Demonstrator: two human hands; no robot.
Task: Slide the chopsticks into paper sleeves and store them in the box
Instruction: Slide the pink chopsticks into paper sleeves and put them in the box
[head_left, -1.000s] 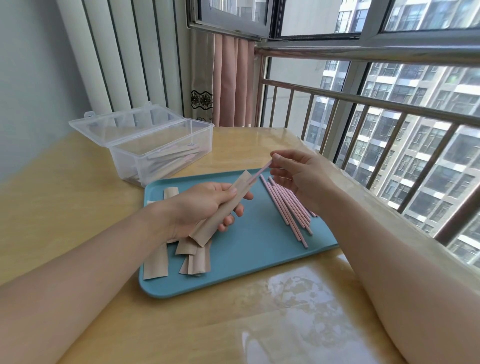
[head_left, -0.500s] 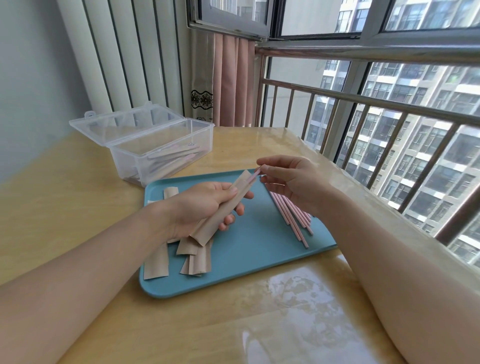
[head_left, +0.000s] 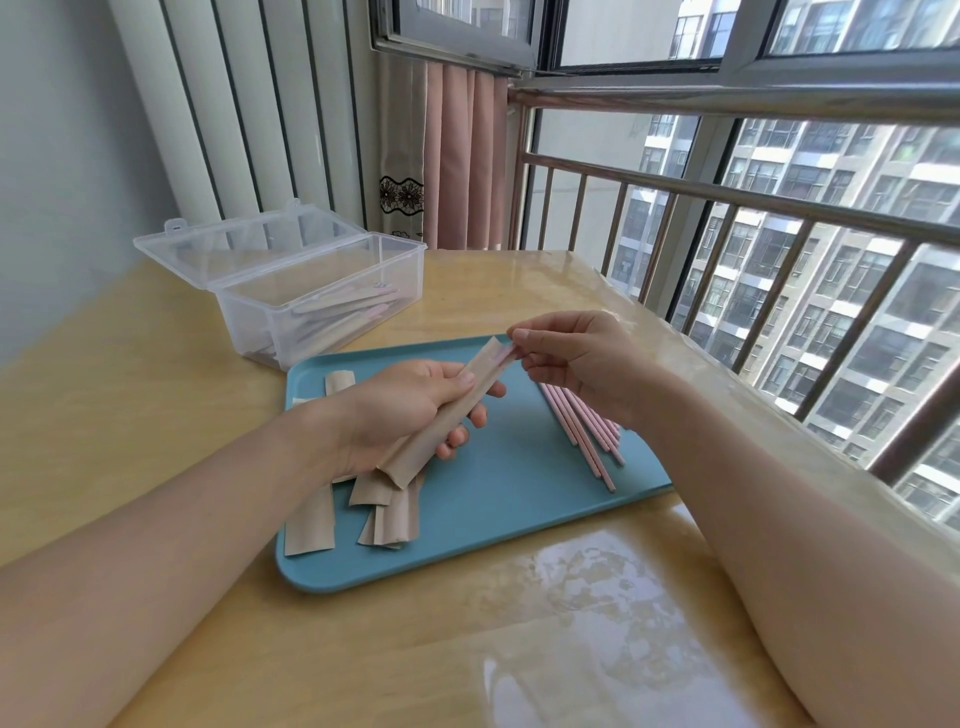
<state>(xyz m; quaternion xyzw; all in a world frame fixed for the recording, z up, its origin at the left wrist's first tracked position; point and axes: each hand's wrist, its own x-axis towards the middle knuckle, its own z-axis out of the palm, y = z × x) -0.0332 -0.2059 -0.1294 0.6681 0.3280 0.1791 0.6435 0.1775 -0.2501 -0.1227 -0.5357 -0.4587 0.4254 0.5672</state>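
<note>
My sleeve (head_left: 445, 415) is plain kraft brown — the chopsticks (head_left: 582, 431) pale pink. The tray (head_left: 509, 499) is teal, the box (head_left: 311, 306) clear, the table (head_left: 130, 395) honey-yellow.

There is just one camera, and it sits on my head. It looks forward and down, out over my two arms. My left hand (head_left: 400, 410) and my right hand (head_left: 576, 364) are close below it, near the middle of the view. The blue tray (head_left: 519, 499) lies just under them. Farther off I see the clear box (head_left: 311, 312) at the left. The wide lens also takes in the window railing (head_left: 727, 202) on the right.
</note>
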